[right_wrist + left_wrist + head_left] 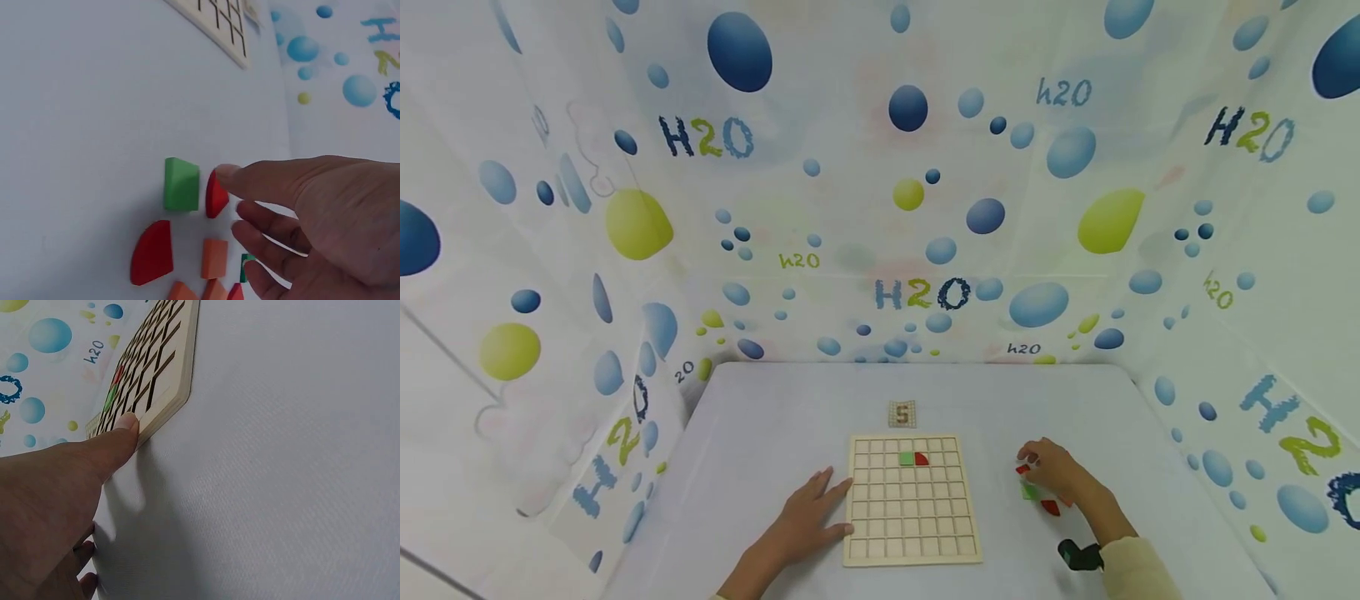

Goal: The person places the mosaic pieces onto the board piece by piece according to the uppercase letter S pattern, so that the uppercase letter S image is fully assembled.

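A square wooden grid board (913,567) lies on the table. My left hand (808,512) rests at its left side, fingers spread, and the thumb touches the board's edge in the left wrist view. A green square tile (907,458) and a red quarter-circle tile (922,459) sit side by side in a row near the board's far edge. To the right of the board, my right hand (1056,468) has its thumb and curled fingers at another red quarter-circle tile (216,197), which it appears to pinch; the index finger is hidden in the right wrist view.
Beside the right hand lie a green block (181,185), a red quarter-circle tile (153,253) and several orange pieces (214,259). A small gridded card (902,414) with a brown figure is beyond the board. Patterned curtains (850,208) surround the table.
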Tool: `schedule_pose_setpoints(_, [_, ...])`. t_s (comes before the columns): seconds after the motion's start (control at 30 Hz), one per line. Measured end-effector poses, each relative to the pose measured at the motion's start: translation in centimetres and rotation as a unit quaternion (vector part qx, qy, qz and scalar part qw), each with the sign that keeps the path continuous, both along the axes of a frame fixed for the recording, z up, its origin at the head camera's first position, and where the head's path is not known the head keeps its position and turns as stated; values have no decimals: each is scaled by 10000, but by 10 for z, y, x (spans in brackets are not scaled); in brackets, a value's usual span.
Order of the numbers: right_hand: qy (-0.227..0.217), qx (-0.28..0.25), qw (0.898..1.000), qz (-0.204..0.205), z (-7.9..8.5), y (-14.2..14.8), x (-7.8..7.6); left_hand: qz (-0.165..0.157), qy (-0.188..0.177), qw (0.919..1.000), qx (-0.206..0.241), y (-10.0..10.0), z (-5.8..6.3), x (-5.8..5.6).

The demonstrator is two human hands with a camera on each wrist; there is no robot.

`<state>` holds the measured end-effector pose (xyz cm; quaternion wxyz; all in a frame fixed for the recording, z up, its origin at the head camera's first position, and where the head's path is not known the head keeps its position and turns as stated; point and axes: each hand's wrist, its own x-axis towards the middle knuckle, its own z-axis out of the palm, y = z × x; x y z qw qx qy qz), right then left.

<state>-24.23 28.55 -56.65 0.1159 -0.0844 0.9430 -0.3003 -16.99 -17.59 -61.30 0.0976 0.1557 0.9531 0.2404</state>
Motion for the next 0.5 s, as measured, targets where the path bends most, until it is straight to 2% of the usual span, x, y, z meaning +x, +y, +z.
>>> schedule_pose_setpoints(0.1, [-52,-85,9999,57,-4,2,1,11,-4,10000,23,0,0,0])
schedule_pose_setpoints(0.2, [-99,-70,9998,-134,-10,3,1,-25,-1,10000,66,1,-1,1])
schedule_pose_setpoints(0.37, [187,304,9988,-329,-22,-2,-1,-31,20,10000,76,2,-2,1])
schedule_pose_setpoints(0.5, [186,564,9976,-358,-30,-13,-4,33,64,10000,-63,0,-1,1])
